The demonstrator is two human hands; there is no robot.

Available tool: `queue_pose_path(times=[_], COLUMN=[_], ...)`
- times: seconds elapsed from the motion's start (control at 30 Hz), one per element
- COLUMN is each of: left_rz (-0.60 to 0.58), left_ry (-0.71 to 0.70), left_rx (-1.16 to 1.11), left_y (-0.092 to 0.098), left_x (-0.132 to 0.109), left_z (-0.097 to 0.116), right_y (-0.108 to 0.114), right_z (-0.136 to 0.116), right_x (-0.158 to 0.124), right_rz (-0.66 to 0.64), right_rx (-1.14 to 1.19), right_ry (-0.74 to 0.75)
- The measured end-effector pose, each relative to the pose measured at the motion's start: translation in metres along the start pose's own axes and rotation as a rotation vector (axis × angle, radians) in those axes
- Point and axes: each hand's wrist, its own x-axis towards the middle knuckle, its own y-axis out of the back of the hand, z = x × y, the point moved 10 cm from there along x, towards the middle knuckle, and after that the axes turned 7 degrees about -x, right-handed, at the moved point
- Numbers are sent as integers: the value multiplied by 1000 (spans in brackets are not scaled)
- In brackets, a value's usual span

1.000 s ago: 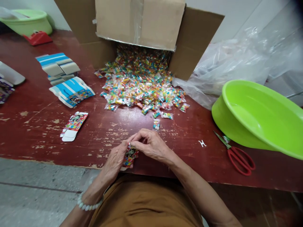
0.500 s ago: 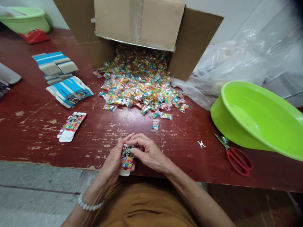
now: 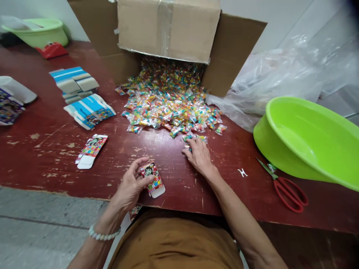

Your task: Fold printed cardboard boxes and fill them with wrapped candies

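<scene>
My left hand (image 3: 131,185) holds a small printed cardboard box (image 3: 151,178) with a cartoon figure on it, its white flap sticking out at the bottom. Farther forward, my right hand (image 3: 199,157) lies with its fingertips on loose candy packets (image 3: 195,139) at the front of a large heap of clear packets of colourful sweets (image 3: 168,106). The hand covers part of those packets, so I cannot tell if it grips one.
A cardboard carton (image 3: 168,31) lies open behind the heap on a worn red table (image 3: 174,190). Flat printed box blanks (image 3: 89,111) lie left. A green basin (image 3: 307,140) and red-handled scissors (image 3: 288,194) lie right, with plastic sheeting (image 3: 280,76) behind.
My hands have parted. The right hand has moved forward from the box to the front packets, covering the lone packet there. The left hand keeps the box, now tilted.
</scene>
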Motion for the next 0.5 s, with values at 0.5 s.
queue_pose_path(times=[0.5], left_rz=[-87], left_ry=[226], left_rx=[-178], left_y=[-8], left_x=[-11], left_z=[-18], right_y=[-7], right_z=[-48], right_x=[-44], right_rz=[51], right_rx=[1034], right_ry=[-281])
